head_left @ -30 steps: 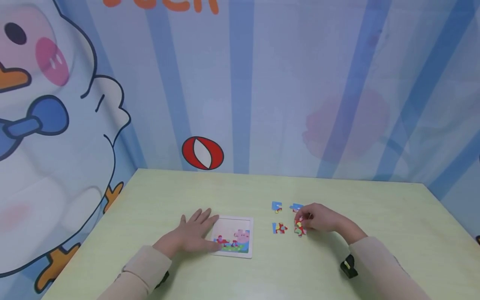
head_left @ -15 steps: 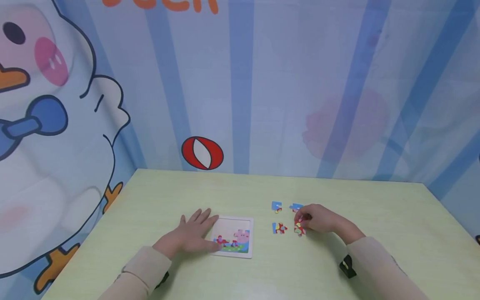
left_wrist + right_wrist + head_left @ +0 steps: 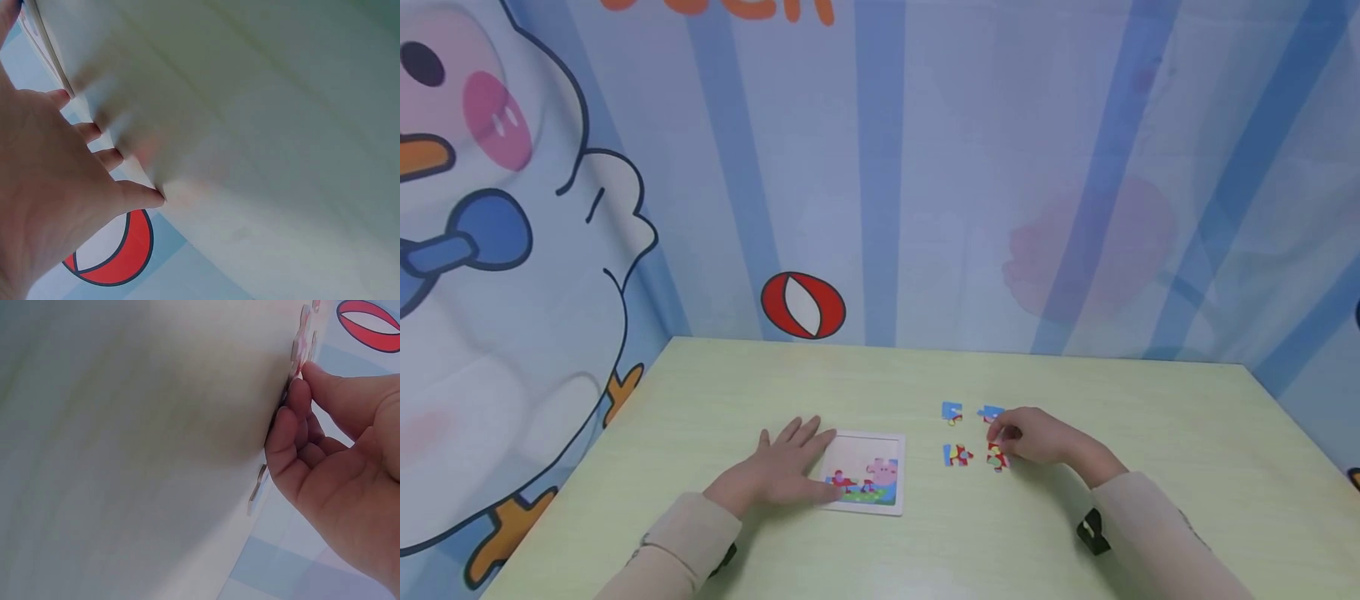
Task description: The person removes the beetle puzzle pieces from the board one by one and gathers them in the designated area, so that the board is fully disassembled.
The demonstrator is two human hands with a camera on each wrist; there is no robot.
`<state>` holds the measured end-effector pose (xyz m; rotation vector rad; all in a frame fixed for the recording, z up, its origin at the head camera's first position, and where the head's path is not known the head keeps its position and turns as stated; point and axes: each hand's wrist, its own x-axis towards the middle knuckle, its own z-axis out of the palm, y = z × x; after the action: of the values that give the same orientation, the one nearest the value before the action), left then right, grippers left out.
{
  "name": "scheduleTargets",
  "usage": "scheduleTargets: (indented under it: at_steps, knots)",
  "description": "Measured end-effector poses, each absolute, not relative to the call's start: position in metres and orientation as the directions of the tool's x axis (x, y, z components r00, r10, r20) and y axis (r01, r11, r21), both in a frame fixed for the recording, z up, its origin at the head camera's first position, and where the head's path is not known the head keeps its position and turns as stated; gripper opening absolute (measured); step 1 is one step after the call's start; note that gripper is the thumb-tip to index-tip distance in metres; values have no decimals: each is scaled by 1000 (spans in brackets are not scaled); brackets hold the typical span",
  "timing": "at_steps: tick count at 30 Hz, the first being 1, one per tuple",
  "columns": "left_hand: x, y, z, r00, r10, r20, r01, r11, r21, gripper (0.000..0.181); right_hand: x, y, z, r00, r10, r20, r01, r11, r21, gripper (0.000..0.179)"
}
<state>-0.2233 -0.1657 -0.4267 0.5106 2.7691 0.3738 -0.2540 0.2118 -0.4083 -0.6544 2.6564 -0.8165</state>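
A square white puzzle tray (image 3: 865, 510) lies on the table, its lower part filled with pieces showing a pink pig on grass. Over its left edge my left hand (image 3: 781, 475) is spread flat, thumb across the lower corner. To the right, my right hand (image 3: 1037, 437) has its fingers curled, with thumb and fingertips pinching a red and yellow puzzle piece (image 3: 996, 458) at the tabletop. In the right wrist view the right hand (image 3: 331, 444) hides part of that piece.
Three more loose pieces lie nearby: a blue corner piece (image 3: 951, 412), a blue piece (image 3: 990, 412) partly behind the right fingers, and a red and blue piece (image 3: 957, 454). The pale table (image 3: 820, 383) ends at a striped cartoon backdrop (image 3: 940, 167).
Both hands keep their places and the pieces lie where they were. The whole head view has shifted very slightly.
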Motion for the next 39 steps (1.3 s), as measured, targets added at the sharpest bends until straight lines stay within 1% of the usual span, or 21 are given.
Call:
scheduleTargets:
  at_steps: [6,13,16,23,31,39]
  knots:
    - [-221,-165,-429,-887,380,-261,299,905,302,90,-253,211,-410,-862,-488,-138,-315,729,-607,12]
    - [-219,-165,-430,-887,372,-273,291,910,296,90,-257,200,-400,-852,-513,-103,-341,694,-634,20]
    - [-219,-165,-428,-888,371,-271,291,911,292,90,-258,189,-393,-840,-535,-87,-362,673,-645,21]
    - [-219,-166,-426,-891,370,-263,292,911,292,90,-257,159,-380,-791,-611,-47,-420,597,-683,28]
    - [-220,-165,-428,-894,371,-252,297,911,286,90,-255,117,-379,-756,-651,-63,-433,570,-699,36]
    - [-223,-164,-425,-892,369,-261,296,913,281,89,-254,88,-383,-761,-639,-110,-396,593,-701,40]
